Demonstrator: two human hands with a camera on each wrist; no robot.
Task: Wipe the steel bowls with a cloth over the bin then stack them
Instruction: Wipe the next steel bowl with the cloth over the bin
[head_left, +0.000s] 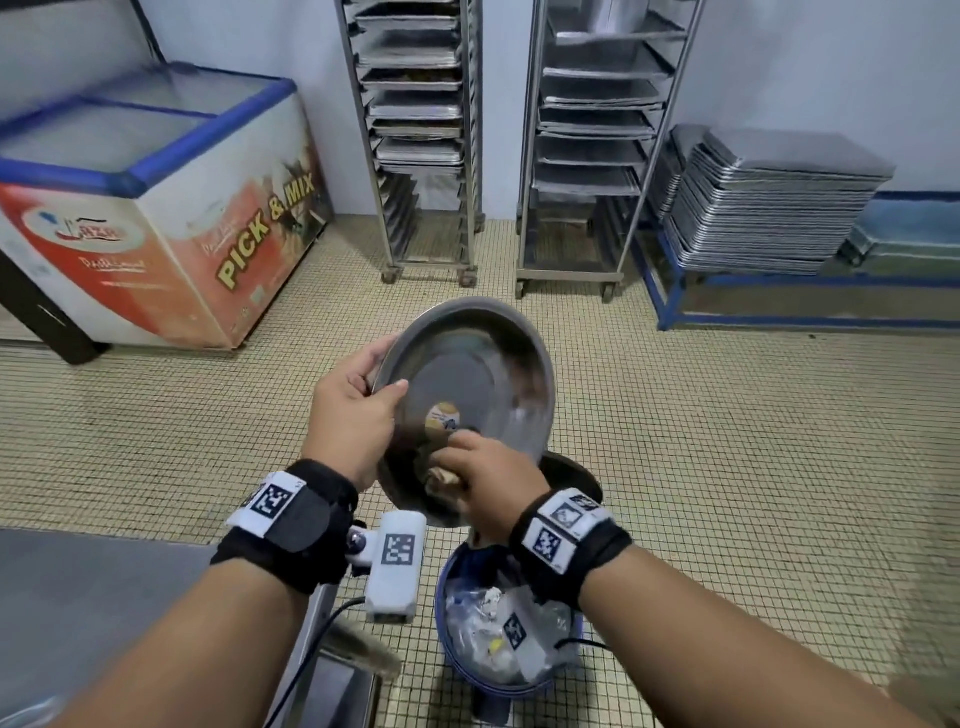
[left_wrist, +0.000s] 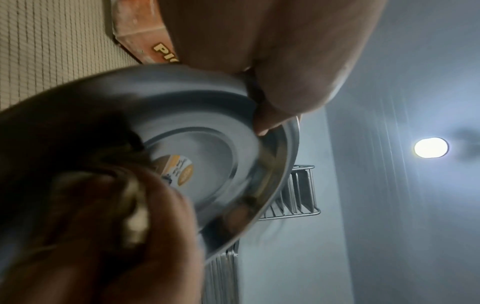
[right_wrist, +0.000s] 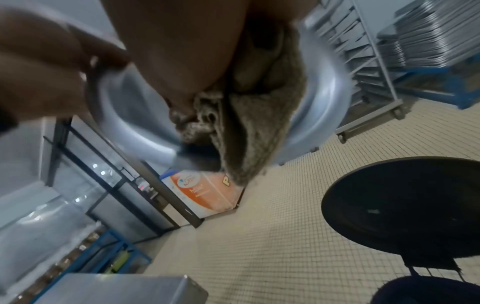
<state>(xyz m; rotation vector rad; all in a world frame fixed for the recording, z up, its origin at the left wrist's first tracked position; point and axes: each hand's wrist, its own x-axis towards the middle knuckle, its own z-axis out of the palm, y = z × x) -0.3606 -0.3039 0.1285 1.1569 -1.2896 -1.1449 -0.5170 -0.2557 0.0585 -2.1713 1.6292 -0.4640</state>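
A chest freezer (head_left: 156, 208) with a blue-edged glass top and "PICK & MIX" lettered across its orange side stood at the left against the pale wall, on a floor of small beige tiles (head_left: 727, 441). Two wheeled steel racks (head_left: 421, 140) loaded with flat baking trays stood side by side at the back wall, and just to their right a tall stack of trays (head_left: 769, 208) rested on a low blue-framed stand (head_left: 670, 291). A steel counter (head_left: 78, 597) filled the near left corner, and a round ceiling lamp (left_wrist: 431, 147) glowed overhead.
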